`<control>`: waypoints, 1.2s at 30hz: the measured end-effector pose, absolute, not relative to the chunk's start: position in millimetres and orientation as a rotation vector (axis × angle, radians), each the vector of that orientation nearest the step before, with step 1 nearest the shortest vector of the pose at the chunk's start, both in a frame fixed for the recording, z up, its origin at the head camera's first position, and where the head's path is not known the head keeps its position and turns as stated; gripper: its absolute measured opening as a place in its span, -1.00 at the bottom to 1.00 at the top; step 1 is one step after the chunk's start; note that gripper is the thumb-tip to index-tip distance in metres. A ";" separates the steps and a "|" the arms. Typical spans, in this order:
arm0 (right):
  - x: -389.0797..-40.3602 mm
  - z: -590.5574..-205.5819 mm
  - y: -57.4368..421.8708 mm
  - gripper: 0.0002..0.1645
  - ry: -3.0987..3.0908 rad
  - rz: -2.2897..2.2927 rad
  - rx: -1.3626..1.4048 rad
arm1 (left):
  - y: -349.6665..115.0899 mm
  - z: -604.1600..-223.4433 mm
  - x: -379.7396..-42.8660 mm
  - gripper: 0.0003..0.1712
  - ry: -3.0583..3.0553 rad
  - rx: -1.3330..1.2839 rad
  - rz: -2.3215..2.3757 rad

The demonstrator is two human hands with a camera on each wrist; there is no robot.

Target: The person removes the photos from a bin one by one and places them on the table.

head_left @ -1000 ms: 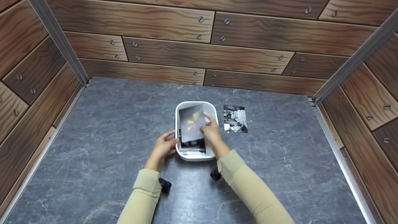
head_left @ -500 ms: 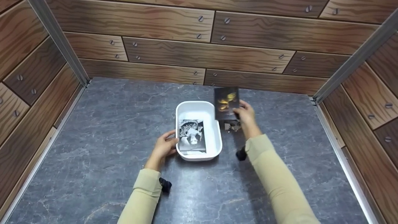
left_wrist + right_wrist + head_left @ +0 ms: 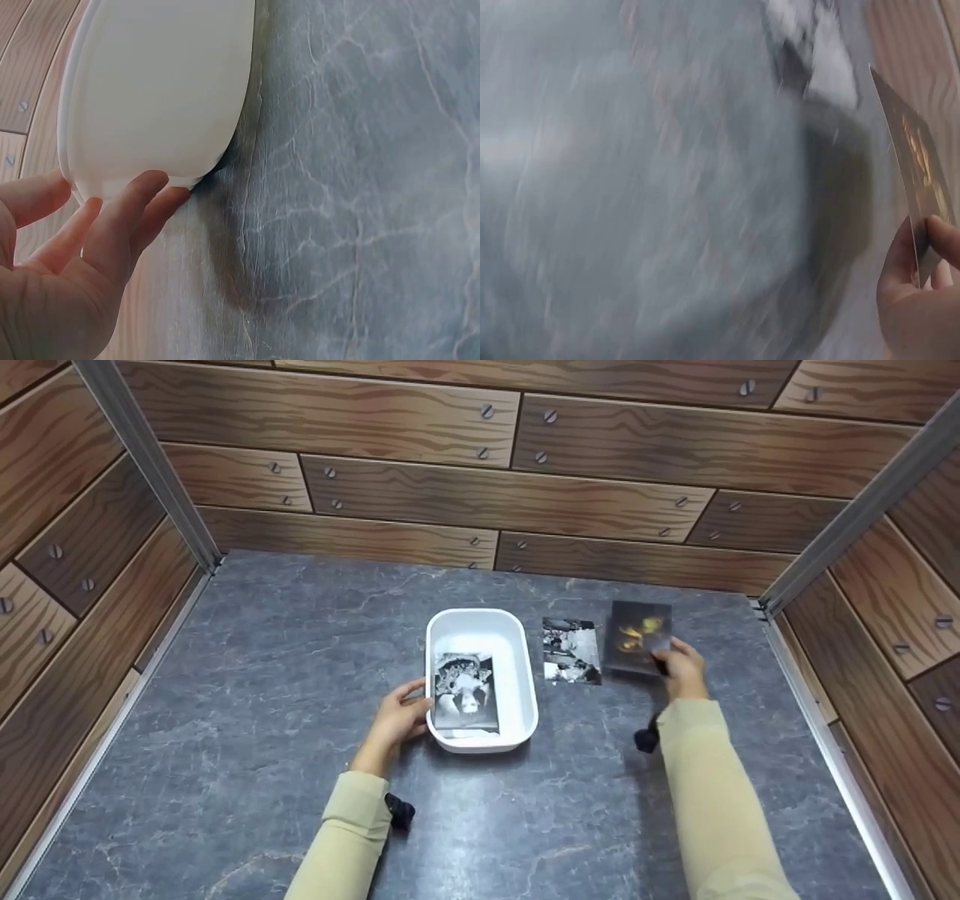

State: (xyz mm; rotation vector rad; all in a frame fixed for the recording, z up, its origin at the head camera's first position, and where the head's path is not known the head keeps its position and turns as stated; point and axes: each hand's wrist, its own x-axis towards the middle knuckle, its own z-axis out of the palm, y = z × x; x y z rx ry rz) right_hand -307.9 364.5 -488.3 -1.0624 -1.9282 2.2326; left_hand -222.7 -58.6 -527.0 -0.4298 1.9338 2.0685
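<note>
Grey bench (image 3: 315, 660), white tray (image 3: 516, 690) on it, dark yellow-marked card (image 3: 634, 634) raised toward the tray's two-thirty, monochrome photo (image 3: 465, 694) in the tray, left hand (image 3: 396, 714), fingers apart, touching the tray's eight-o'clock side, right hand (image 3: 684, 669) pinching the card's four-o'clock edge

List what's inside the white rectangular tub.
A rectangular black-and-white photo print lies in the white rectangular tub, along the side nearest the left hand. Anything directly beneath the print is covered.

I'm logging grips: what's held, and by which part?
The right hand pinches a dark rectangular photo print near its lower right corner in head view; the left hand touches a white oblong tub.
</note>
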 end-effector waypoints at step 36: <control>-306.0 -548.5 362.9 -0.40 -2.756 0.925 -0.798 | -59.4 -529.4 -222.0 -0.46 1.928 -0.424 2.088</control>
